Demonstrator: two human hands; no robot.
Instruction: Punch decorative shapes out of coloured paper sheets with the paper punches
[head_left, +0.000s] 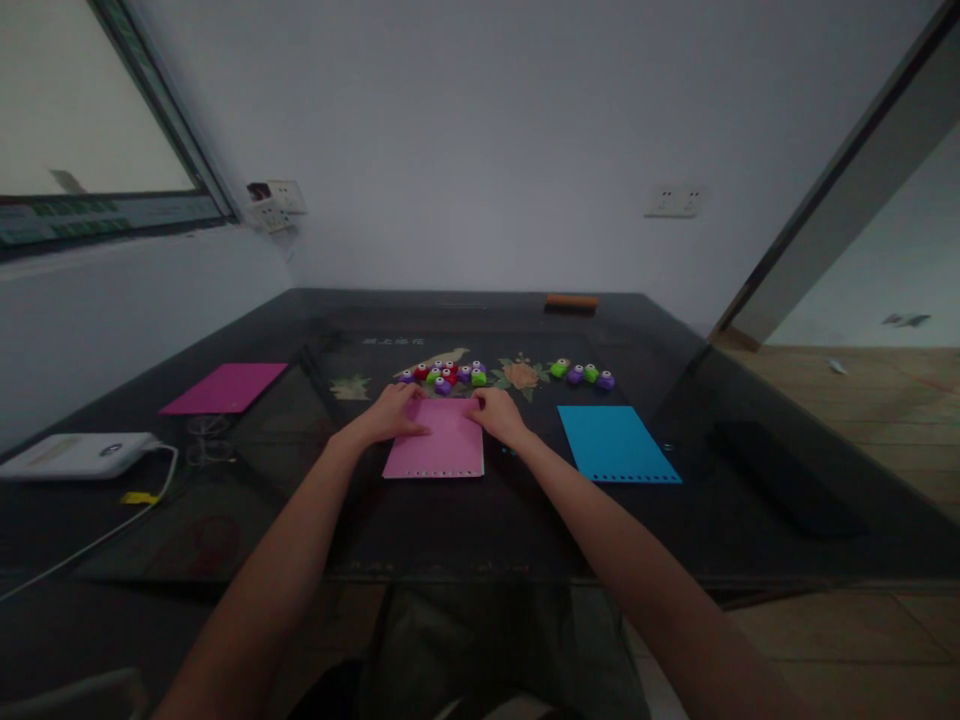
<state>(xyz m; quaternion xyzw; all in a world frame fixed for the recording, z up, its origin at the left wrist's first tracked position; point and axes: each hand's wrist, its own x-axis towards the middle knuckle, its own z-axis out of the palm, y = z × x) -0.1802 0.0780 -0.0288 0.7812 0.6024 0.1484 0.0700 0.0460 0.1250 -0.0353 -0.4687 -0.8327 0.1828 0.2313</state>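
Note:
A pink cover sheet (439,450) with punched holes along its near edge lies in front of me, with white paper showing under its right side. My left hand (396,411) grips its far left part, thumb on top and fingers curled around the edge. At the far right corner my right hand (498,412) holds the same stack, fingers bent over the edge. Just beyond the sheet sits a cluster of small red, green and purple pieces with eye-like dots (448,374). A blue punched sheet (619,443) lies apart to the right.
Several more green and purple pieces (583,374) stand at the right. Far left are a magenta sheet (225,388), a white device (79,455) with a cable, and a clear coiled item (208,440). A brown bar-shaped object (571,301) lies near the black table's (450,540) back edge.

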